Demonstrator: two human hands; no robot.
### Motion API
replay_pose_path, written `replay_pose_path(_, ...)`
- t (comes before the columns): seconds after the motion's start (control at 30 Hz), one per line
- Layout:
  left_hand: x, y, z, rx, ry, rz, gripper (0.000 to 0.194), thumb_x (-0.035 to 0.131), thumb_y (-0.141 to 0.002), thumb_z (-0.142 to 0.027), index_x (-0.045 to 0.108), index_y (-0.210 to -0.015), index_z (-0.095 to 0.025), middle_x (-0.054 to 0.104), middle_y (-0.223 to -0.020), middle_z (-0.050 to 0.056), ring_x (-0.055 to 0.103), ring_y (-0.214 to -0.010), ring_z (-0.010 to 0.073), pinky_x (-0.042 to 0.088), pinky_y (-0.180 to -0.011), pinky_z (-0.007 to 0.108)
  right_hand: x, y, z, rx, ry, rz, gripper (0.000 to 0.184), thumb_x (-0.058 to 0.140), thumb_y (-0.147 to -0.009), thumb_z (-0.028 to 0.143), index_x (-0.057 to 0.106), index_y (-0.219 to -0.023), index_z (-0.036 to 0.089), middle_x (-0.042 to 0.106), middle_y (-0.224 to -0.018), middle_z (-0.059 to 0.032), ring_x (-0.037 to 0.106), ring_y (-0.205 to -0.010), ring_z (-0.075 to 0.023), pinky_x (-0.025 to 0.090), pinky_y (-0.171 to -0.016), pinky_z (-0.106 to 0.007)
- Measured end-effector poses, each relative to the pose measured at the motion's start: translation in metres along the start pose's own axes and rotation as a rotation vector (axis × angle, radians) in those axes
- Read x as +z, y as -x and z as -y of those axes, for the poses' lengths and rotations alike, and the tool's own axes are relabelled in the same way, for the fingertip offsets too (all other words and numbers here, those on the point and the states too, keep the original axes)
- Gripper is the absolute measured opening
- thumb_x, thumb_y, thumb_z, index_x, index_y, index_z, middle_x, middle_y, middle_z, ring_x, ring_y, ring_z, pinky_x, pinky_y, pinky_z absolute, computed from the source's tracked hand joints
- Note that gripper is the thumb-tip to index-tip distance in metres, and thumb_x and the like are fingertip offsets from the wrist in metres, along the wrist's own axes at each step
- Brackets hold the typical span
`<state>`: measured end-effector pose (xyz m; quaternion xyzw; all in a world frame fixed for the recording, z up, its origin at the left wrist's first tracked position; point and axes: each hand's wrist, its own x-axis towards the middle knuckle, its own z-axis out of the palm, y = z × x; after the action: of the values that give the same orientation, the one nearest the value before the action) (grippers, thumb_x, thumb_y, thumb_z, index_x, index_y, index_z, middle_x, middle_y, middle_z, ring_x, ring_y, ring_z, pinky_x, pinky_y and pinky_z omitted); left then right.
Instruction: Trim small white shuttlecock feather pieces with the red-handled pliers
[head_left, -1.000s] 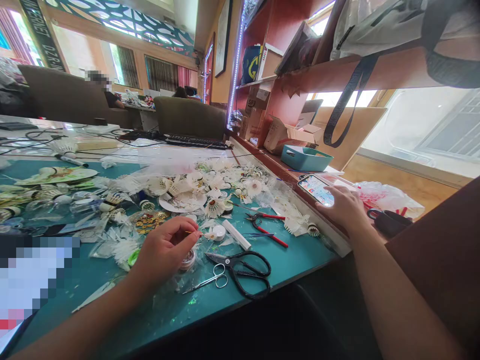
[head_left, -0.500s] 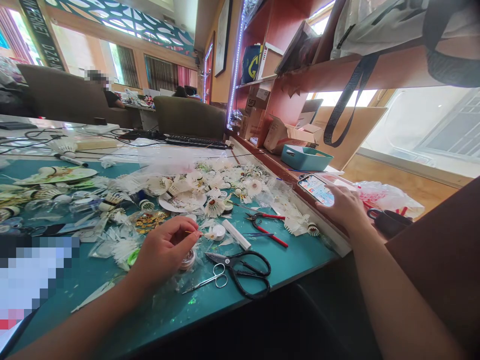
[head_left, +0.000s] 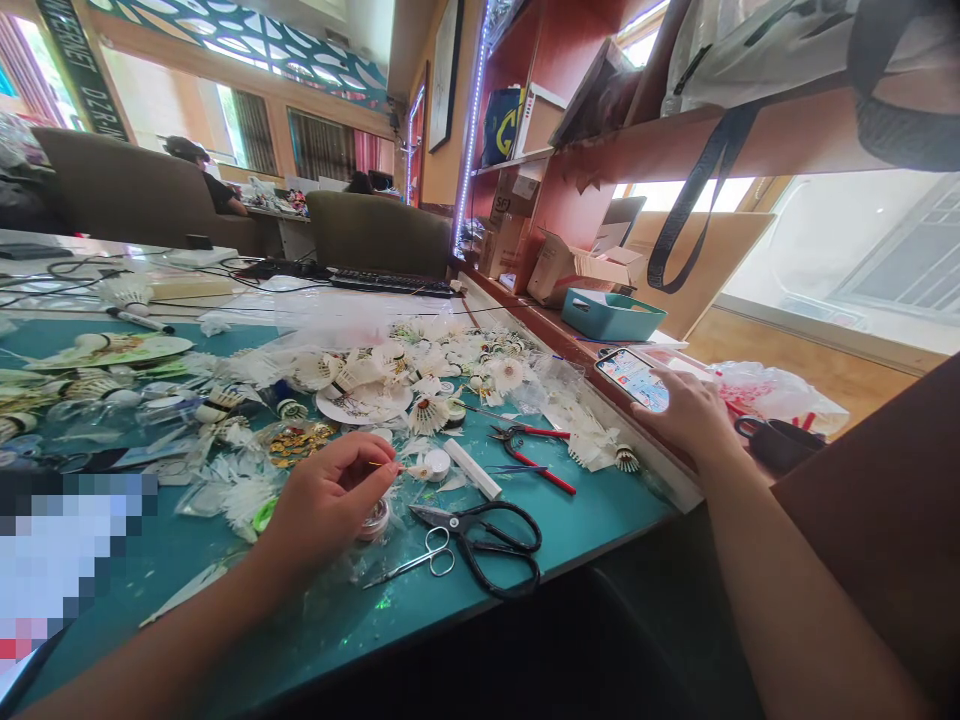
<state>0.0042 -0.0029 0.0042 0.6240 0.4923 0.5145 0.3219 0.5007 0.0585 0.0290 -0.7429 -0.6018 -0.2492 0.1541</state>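
My left hand (head_left: 328, 505) rests on the teal table (head_left: 585, 515), its fingers pinched on a thin gold pin (head_left: 381, 464). Under it sits a small round jar (head_left: 375, 521). My right hand (head_left: 690, 415) holds a lit phone (head_left: 632, 379) at the table's right edge, thumb on the screen. In front of the left hand lie big black scissors (head_left: 487, 545), small silver scissors (head_left: 420, 560) and red-handled pliers (head_left: 532, 455). A white stick (head_left: 474, 469) and a small white pot (head_left: 437, 464) lie just beyond the fingertips.
White feathers and shuttlecocks (head_left: 427, 375) cover the table's middle, with a white plate (head_left: 364, 402) and gold bits (head_left: 300, 442). A teal tray (head_left: 611, 316) and boxes stand on the side ledge. A keyboard (head_left: 394, 284) lies behind. A person (head_left: 202, 175) sits far back.
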Motion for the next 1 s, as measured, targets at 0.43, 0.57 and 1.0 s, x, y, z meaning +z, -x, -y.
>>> replay_pose_path(0.43,0.0022,0.0029,-0.003,-0.029,0.042,-0.009,0.024,0.079,-0.075,-0.042,0.073,-0.069,-0.02,0.073,-0.093,0.005,0.068,-0.079,0.0197,0.054,-0.07,0.026,0.0,-0.0005,0.0006,0.008,0.021,0.011,0.075,0.063,-0.086,0.06,0.056,-0.15,0.02,0.062,-0.147,-0.0171,0.054,-0.133,-0.0445,0.045,-0.105,-0.057)
replay_pose_path(0.57,0.0024,0.0033,-0.0032,-0.037,0.043,-0.013,0.022,0.078,-0.075,-0.041,0.073,-0.069,-0.02,0.073,-0.093,0.005,0.068,-0.078,0.0194,0.054,-0.067,0.026,0.0001,-0.0009,0.0007,0.008,0.024,0.018,0.072,0.062,-0.087,0.061,0.061,-0.145,0.02,0.062,-0.148,-0.0163,0.054,-0.133,-0.0432,0.044,-0.107,-0.056)
replay_pose_path(1.0,0.0021,0.0032,-0.0047,-0.037,0.04,-0.013,0.023,0.079,-0.074,-0.043,0.073,-0.068,-0.021,0.073,-0.092,0.005,0.068,-0.079,0.0208,0.054,-0.067,0.026,-0.0038,0.0006,0.0032,-0.002,0.007,0.002,0.08,0.063,-0.087,0.06,0.049,-0.156,0.023,0.063,-0.144,-0.0182,0.055,-0.13,-0.0445,0.046,-0.102,-0.059)
